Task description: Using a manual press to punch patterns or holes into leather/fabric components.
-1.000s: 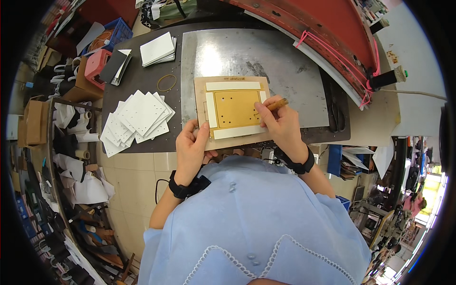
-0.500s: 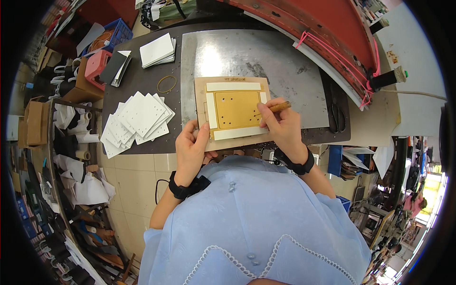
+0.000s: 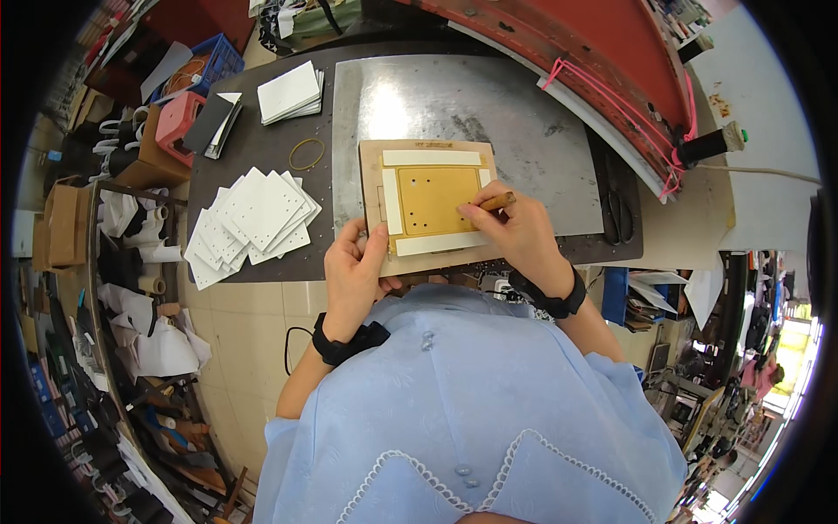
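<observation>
A wooden die board (image 3: pixel 373 188) is held over the near edge of the metal plate, tilted slightly. On it sits a yellow panel (image 3: pixel 443 194) dotted with small dark holes and framed by pale strips. My left hand (image 3: pixel 351 272) grips the board's lower left corner, thumb on top and fingers partly hidden beneath. In my right hand (image 3: pixel 524 234) is a small tool with a brown wooden handle (image 3: pixel 500 202), like an awl, pinched between thumb and fingers. Those fingertips are at the panel's right part, near its lower holes; the tool's tip is hidden.
White punched cards (image 3: pixel 257 210) lie fanned out on the dark table, with a white stack (image 3: pixel 290 92) and a rubber band (image 3: pixel 306 155) behind. The shiny metal plate (image 3: pixel 524 105) covers the middle. Scissors (image 3: pixel 619 217) rest at right, below a red machine (image 3: pixel 602 52).
My right hand has shifted slightly left and down across the yellow panel, hiding the tool's tip. The board has moved a little; my left hand keeps its grip.
</observation>
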Action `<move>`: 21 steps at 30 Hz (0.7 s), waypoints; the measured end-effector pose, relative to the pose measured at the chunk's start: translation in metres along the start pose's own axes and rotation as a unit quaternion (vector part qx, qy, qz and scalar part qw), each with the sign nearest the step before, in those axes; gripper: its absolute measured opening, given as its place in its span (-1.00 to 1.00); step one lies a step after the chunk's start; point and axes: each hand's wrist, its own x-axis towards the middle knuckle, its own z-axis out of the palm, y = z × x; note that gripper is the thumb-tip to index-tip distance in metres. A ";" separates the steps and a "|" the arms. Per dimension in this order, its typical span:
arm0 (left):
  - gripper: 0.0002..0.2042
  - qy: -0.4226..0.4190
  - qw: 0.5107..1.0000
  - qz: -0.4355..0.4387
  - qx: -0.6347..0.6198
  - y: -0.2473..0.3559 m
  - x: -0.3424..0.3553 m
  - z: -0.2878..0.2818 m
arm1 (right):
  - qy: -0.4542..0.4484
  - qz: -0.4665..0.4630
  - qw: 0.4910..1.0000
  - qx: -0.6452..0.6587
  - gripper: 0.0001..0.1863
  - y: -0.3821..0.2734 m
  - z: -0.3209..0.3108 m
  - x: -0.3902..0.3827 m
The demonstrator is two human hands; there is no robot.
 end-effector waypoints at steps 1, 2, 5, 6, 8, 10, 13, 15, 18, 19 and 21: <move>-0.69 0.000 1.000 0.002 0.005 0.000 0.000 0.000 | 0.001 0.000 1.000 0.005 -0.73 0.002 0.001 0.000; -0.70 0.001 1.000 0.003 0.010 0.001 0.000 0.000 | 0.003 -0.001 1.000 0.010 -0.72 0.004 0.002 0.000; -0.68 0.001 1.000 0.007 0.028 -0.001 0.001 -0.002 | 0.021 -0.013 0.999 0.029 -0.72 0.003 0.002 -0.001; -0.68 -0.002 1.000 0.008 0.024 0.000 0.000 -0.001 | 0.042 -0.016 0.999 0.019 -0.71 0.002 0.004 -0.003; -0.67 -0.007 1.000 0.010 0.016 0.000 -0.001 0.001 | 0.085 -0.022 0.996 0.001 -0.71 0.001 0.006 -0.008; -0.67 0.004 1.000 0.018 0.010 0.002 -0.005 0.004 | 0.110 -0.021 0.994 0.014 -0.73 0.002 0.008 -0.012; -0.68 0.007 1.000 0.011 0.016 -0.007 -0.002 -0.004 | 0.167 -0.080 0.979 0.082 -0.79 -0.006 -0.005 -0.010; -0.68 0.007 1.000 0.008 0.017 -0.009 -0.002 -0.006 | 0.174 -0.108 0.974 0.091 -0.84 -0.027 -0.019 -0.005; -0.67 0.007 1.000 0.012 0.012 -0.006 -0.003 -0.002 | 0.067 -0.014 0.966 0.248 -0.81 -0.029 -0.005 0.017; -0.67 0.005 1.000 0.012 0.011 -0.006 -0.003 -0.001 | 0.036 0.005 0.967 0.251 -0.77 -0.026 0.000 0.024; -0.66 0.003 1.000 0.011 0.022 -0.005 -0.003 -0.001 | 0.025 0.007 0.963 0.267 -0.74 -0.016 0.015 0.034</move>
